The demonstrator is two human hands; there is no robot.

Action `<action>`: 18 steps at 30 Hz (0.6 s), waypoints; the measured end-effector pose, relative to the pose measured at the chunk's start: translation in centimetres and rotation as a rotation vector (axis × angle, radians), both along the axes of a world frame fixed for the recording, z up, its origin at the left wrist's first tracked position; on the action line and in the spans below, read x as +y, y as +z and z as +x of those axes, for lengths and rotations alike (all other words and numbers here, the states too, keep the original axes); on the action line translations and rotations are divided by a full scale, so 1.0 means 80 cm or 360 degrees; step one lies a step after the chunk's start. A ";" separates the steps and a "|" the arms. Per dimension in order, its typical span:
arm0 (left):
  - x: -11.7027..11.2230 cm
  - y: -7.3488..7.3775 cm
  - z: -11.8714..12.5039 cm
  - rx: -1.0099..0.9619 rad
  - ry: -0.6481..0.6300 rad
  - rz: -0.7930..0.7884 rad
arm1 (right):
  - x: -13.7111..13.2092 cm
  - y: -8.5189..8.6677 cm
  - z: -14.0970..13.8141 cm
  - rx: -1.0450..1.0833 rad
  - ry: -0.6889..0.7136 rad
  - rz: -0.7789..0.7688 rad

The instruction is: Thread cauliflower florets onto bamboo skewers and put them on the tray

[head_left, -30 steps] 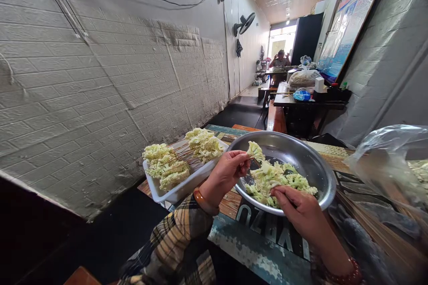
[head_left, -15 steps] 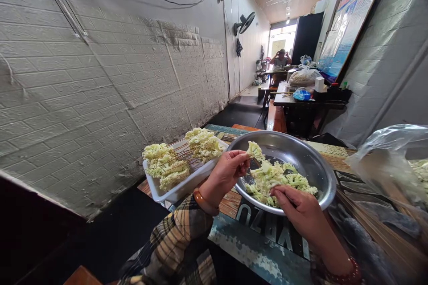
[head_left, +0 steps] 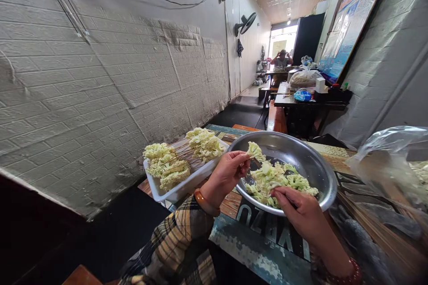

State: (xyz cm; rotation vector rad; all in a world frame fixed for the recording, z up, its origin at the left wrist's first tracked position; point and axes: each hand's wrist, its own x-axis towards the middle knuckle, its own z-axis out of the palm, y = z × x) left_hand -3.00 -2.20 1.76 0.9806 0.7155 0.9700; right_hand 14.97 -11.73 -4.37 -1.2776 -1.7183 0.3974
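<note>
My left hand [head_left: 228, 171] pinches a cauliflower floret [head_left: 255, 150] above the near-left rim of a round metal basin [head_left: 310, 158]. A thin skewer seems to run through the floret. My right hand [head_left: 298, 208] rests on the basin's front rim, its fingers closed in the heap of cauliflower pieces [head_left: 279, 181] inside. What they hold I cannot make out. A white rectangular tray [head_left: 180, 189] left of the basin carries several skewers loaded with cauliflower [head_left: 169, 165].
A clear plastic bag [head_left: 391, 160] lies at the right on the painted wooden table [head_left: 264, 242], with bare bamboo skewers [head_left: 374, 227] beside it. A brick-pattern wall runs along the left. Further tables, a wall fan and a seated person are far down the room.
</note>
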 end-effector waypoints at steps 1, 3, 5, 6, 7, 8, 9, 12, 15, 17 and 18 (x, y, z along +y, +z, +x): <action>0.000 0.000 0.000 0.0005 0.0006 0.0009 | 0.000 0.000 0.000 -0.0003 -0.0005 0.0001; -0.001 0.000 -0.001 0.0019 0.0016 0.0019 | -0.001 0.000 0.000 -0.0003 -0.0010 0.0001; -0.001 0.000 -0.001 0.0023 0.0034 0.0022 | -0.001 0.000 -0.001 0.0001 -0.0009 0.0002; -0.001 0.000 -0.001 0.0020 0.0043 0.0025 | -0.002 0.001 -0.001 0.0002 -0.0007 0.0001; -0.001 -0.001 -0.001 0.0015 0.0051 0.0029 | -0.002 0.001 -0.002 0.0003 -0.0007 0.0002; -0.001 -0.001 -0.001 0.0008 0.0059 0.0035 | -0.002 0.001 -0.002 0.0004 -0.0008 0.0003; -0.001 -0.001 -0.001 0.0001 0.0065 0.0042 | -0.003 0.001 -0.002 0.0005 -0.0011 0.0004; -0.002 -0.002 -0.002 0.0000 0.0070 0.0056 | -0.002 0.001 -0.002 -0.0002 -0.0017 0.0010; -0.004 -0.001 -0.003 0.0039 0.0048 0.0062 | 0.000 0.001 -0.001 -0.0025 -0.0016 0.0016; -0.005 -0.001 -0.004 0.0048 0.0029 0.0066 | 0.000 0.000 -0.001 -0.0040 -0.0013 0.0019; -0.005 -0.001 -0.004 0.0043 0.0019 0.0069 | 0.000 0.000 -0.001 -0.0046 -0.0011 0.0023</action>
